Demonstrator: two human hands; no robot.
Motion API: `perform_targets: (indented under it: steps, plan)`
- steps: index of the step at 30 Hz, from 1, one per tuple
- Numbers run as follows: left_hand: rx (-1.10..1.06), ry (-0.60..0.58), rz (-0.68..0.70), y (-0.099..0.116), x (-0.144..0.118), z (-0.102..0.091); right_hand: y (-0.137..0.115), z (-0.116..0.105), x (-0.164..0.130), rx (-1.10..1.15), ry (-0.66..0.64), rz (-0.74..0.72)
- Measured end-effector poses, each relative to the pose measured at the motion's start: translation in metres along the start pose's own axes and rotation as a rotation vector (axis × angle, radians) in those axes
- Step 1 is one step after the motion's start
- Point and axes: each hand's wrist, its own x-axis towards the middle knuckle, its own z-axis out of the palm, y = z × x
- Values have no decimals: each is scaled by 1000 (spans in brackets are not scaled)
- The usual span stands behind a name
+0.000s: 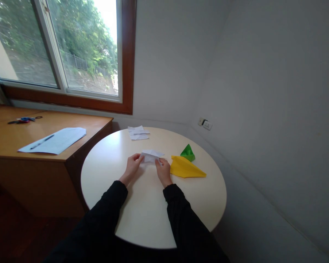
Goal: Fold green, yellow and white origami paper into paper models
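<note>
From the head view, I have a small piece of white folded paper (150,157) between my two hands, just above the round white table (153,219), near its middle; it looks feather-light and thin, so I judge it will bend or crease at the least squeeze and hold any fold I press into it; it is not slippery, but it would tear if tugged apart; the edges and corners look like the best places to take it, one at each end, as I have it now.

My left hand (132,167) has its fingers curled in and pinched on the left end of the paper, thumb against fingertips, not spread wide; my right hand (163,170) is closed the same way on the right end, fingers drawn in tight; how hard either one presses I cannot tell at this size.

Just beside my right hand lies a yellow paper plane (186,168), with a green folded shape (188,152) touching its far edge; further off lie white paper scraps (138,133); on the wooden desk (22,160) at my left are a sheet with a pen (55,140) and scissors (23,119).
</note>
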Motion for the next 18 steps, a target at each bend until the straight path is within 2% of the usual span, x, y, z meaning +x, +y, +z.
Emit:
perform_targets:
  steps: [10, 18]
  plan:
    - [70, 48, 43, -8, 4, -2, 4, -3, 4, -50, 109, -8]
    - [6, 44, 25, -4, 2, -2, 1, -2, 3, 39, 67, 40]
